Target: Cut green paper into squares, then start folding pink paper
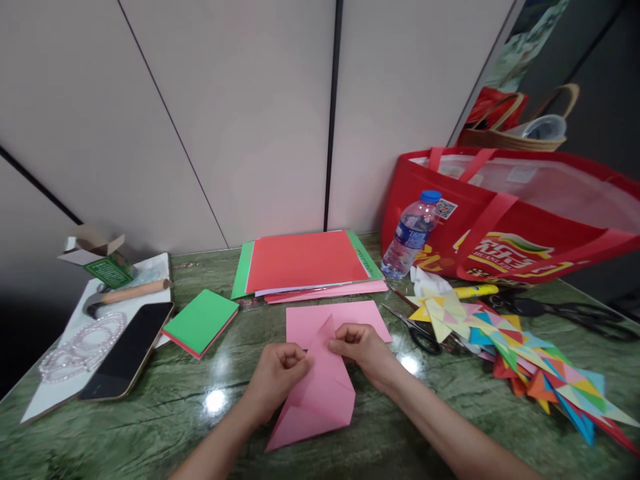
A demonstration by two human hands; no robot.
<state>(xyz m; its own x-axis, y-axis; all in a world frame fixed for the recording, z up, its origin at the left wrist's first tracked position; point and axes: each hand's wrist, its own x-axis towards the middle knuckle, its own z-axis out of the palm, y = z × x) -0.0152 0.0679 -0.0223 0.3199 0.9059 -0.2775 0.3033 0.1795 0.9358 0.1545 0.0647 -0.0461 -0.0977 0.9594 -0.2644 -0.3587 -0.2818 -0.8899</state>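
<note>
A sheet of pink paper (320, 393), partly folded with a pointed top, is held up between my two hands. My left hand (281, 373) pinches its left edge between thumb and fingers. On the other side, my right hand (363, 350) grips the edge near the pointed tip, thumb against curled fingers. Creases cross the lower part, and a corner hangs toward the lower left. Just behind lies another flat pink sheet (303, 323) on the green marbled table (190, 433). My fingertips partly cover the folded edges.
Stacked coloured paper (307, 260) lies at the back, with small green sheets (203, 321) to the left. A phone (127, 353) and hammer (133, 293) rest farther left. Scissors (423, 337), a water bottle (410, 237), folded paper pieces (530, 353) and a red bag (490, 227) occupy the right.
</note>
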